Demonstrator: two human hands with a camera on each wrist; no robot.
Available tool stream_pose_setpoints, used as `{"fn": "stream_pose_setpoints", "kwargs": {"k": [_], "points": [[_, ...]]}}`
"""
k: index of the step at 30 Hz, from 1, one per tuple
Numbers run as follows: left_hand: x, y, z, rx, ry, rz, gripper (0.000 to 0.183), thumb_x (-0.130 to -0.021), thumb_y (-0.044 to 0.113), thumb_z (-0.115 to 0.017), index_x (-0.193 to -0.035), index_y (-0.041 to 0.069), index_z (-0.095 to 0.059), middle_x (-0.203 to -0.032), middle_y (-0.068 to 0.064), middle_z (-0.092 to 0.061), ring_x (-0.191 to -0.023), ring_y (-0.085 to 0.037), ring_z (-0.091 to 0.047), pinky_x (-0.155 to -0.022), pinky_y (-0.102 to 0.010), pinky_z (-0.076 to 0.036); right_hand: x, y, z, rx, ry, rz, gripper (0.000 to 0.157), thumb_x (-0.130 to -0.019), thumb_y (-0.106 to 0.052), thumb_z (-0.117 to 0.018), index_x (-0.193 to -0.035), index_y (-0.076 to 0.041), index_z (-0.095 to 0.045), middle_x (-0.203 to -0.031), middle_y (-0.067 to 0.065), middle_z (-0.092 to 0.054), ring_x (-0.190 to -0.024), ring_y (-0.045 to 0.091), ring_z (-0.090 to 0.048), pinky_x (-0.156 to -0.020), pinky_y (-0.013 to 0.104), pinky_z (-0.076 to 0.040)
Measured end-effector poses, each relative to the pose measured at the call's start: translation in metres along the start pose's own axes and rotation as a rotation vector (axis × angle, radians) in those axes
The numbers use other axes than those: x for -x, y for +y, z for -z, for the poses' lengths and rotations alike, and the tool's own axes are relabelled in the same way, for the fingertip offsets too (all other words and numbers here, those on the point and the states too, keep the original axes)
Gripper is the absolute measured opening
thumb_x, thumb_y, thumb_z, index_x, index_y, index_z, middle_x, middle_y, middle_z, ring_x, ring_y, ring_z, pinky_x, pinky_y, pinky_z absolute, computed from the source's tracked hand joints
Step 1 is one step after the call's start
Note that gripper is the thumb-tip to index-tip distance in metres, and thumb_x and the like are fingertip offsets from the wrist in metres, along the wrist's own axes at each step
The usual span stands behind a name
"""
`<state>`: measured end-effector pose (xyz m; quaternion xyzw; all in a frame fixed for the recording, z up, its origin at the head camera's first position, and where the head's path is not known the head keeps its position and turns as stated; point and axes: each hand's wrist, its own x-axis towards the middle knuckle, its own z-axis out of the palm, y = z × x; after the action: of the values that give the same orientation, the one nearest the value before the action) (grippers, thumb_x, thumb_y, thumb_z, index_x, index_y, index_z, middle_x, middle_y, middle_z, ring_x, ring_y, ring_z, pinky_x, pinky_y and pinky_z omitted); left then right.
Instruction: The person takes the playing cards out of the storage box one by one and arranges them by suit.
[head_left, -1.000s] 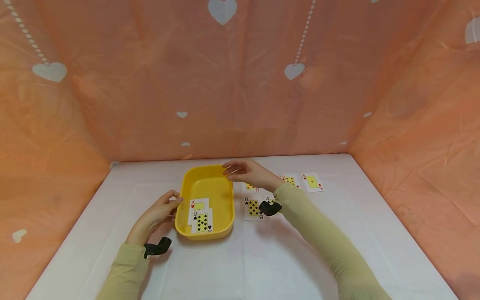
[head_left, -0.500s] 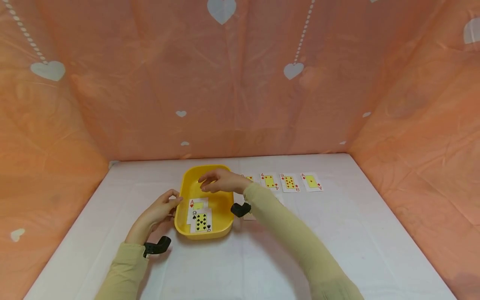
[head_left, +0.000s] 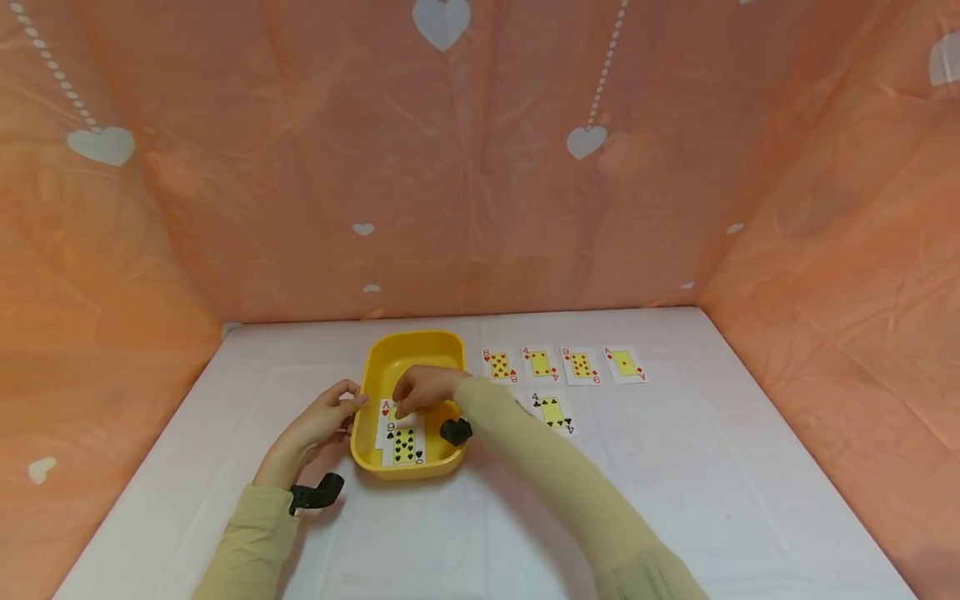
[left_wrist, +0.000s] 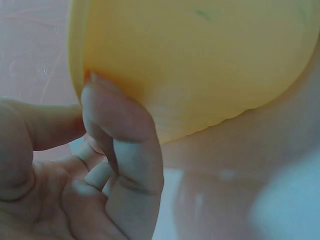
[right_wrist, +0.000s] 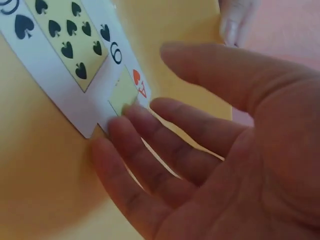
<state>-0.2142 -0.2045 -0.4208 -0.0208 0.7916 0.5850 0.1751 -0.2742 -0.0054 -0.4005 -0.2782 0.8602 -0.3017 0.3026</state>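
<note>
My left hand (head_left: 321,423) pinches the left rim of a yellow plastic tray (head_left: 457,454) between thumb and finger; the left wrist view shows the tray's wall between them. Inside the tray lie two playing cards, the nine of spades (head_left: 404,447) partly covering the ace of hearts (head_left: 385,411). My right hand (head_left: 427,388) reaches down into the tray over the ace. In the right wrist view its fingertips (right_wrist: 120,127) lie at the ace's edge, the thumb (right_wrist: 200,65) held apart. Nothing is gripped between them.
Right of the tray, a back row on the white table (head_left: 675,500) holds the eight of hearts (head_left: 499,366), four of diamonds (head_left: 539,364), nine of diamonds (head_left: 581,366) and ace of diamonds (head_left: 625,364). The four of clubs (head_left: 552,412) lies in front, beside a mostly hidden card.
My right hand has moved left from the tray's far right rim, then down inside to the ace of hearts. The left hand and the tray have stayed in place.
</note>
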Motion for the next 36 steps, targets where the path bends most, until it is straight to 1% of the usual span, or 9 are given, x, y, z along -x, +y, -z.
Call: {"fn": "stream_pose_setpoints", "kwargs": {"k": [3, 10, 15, 19, 23, 27, 31, 34, 36], "points": [[-0.001, -0.001, 0.000, 0.008, -0.001, -0.011, 0.018, -0.102, 0.019, -0.046, -0.107, 0.003, -0.040, -0.069, -0.003, -0.049, -0.060, -0.015, -0.047, -0.053, -0.026, -0.038, -0.001, -0.002, -0.004, 0.038, -0.035, -0.018, 0.034, -0.084, -0.016, -0.074, -0.115, -0.004, -0.065, -0.096, 0.000, -0.062, -0.076, 0.010, -0.055, -0.068, 0.019, -0.046], [0.001, -0.002, -0.001, 0.007, -0.007, -0.018, 0.020, -0.103, 0.021, -0.045, -0.108, 0.003, -0.040, -0.069, -0.003, -0.049, -0.060, -0.015, -0.046, -0.053, -0.026, -0.036, -0.001, -0.007, -0.012, 0.186, -0.069, -0.037, 0.032, -0.078, -0.018, -0.080, -0.106, -0.011, -0.068, -0.095, -0.005, -0.064, -0.088, 0.008, -0.055, -0.082, 0.021, -0.043], [0.001, -0.004, 0.000, 0.018, -0.010, -0.025, 0.019, -0.103, 0.021, -0.046, -0.107, 0.003, -0.040, -0.069, -0.003, -0.049, -0.059, -0.014, -0.046, -0.053, -0.026, -0.036, 0.001, -0.009, -0.014, 0.198, -0.144, -0.033, 0.029, -0.079, -0.021, -0.080, -0.103, -0.010, -0.068, -0.092, -0.004, -0.063, -0.086, 0.009, -0.055, -0.079, 0.020, -0.043], [0.001, -0.004, 0.000, 0.023, -0.016, -0.031, 0.020, -0.103, 0.020, -0.046, -0.108, 0.002, -0.040, -0.068, -0.003, -0.049, -0.059, -0.014, -0.046, -0.053, -0.026, -0.038, 0.004, -0.010, -0.012, 0.186, -0.179, -0.070, 0.026, -0.080, -0.026, -0.080, -0.100, -0.014, -0.068, -0.092, -0.005, -0.063, -0.086, 0.011, -0.054, -0.080, 0.023, -0.043], [0.000, -0.002, 0.001, 0.015, -0.019, -0.027, 0.022, -0.103, 0.022, -0.045, -0.110, 0.002, -0.039, -0.070, -0.004, -0.049, -0.060, -0.015, -0.047, -0.054, -0.027, -0.038, 0.008, -0.011, -0.010, 0.187, -0.173, -0.098, 0.032, -0.077, -0.029, -0.082, -0.102, -0.017, -0.066, -0.098, -0.006, -0.059, -0.092, 0.012, -0.052, -0.085, 0.026, -0.041], [-0.001, -0.002, 0.001, 0.013, -0.022, -0.012, 0.022, -0.103, 0.022, -0.045, -0.110, 0.002, -0.039, -0.071, -0.004, -0.048, -0.061, -0.015, -0.047, -0.055, -0.028, -0.037, 0.013, -0.011, -0.008, 0.187, -0.162, -0.144, 0.045, -0.069, -0.030, -0.086, -0.105, -0.020, -0.061, -0.102, -0.005, -0.055, -0.094, 0.014, -0.051, -0.083, 0.027, -0.043], [-0.002, -0.002, 0.001, 0.012, -0.016, -0.012, 0.021, -0.103, 0.022, -0.045, -0.109, 0.004, -0.039, -0.071, -0.004, -0.049, -0.061, -0.015, -0.046, -0.054, -0.027, -0.037, 0.017, -0.011, -0.008, 0.269, -0.137, -0.155, 0.052, -0.066, -0.031, -0.089, -0.107, -0.021, -0.059, -0.106, -0.005, -0.053, -0.095, 0.014, -0.050, -0.081, 0.027, -0.044], [-0.002, -0.003, 0.001, 0.013, -0.008, -0.012, 0.020, -0.103, 0.023, -0.046, -0.109, 0.004, -0.040, -0.070, -0.004, -0.050, -0.061, -0.015, -0.047, -0.054, -0.027, -0.037, 0.019, -0.012, -0.007, 0.378, -0.107, -0.132, 0.048, -0.067, -0.031, -0.088, -0.104, -0.020, -0.060, -0.105, -0.005, -0.052, -0.095, 0.014, -0.047, -0.081, 0.026, -0.041], [-0.003, -0.004, 0.002, 0.017, -0.007, -0.010, 0.020, -0.103, 0.022, -0.046, -0.109, 0.004, -0.040, -0.070, -0.003, -0.050, -0.061, -0.015, -0.047, -0.054, -0.027, -0.038, 0.019, -0.012, -0.006, 0.404, -0.100, -0.120, 0.044, -0.068, -0.028, -0.088, -0.101, -0.018, -0.060, -0.101, -0.004, -0.051, -0.092, 0.014, -0.047, -0.078, 0.026, -0.042]]}}
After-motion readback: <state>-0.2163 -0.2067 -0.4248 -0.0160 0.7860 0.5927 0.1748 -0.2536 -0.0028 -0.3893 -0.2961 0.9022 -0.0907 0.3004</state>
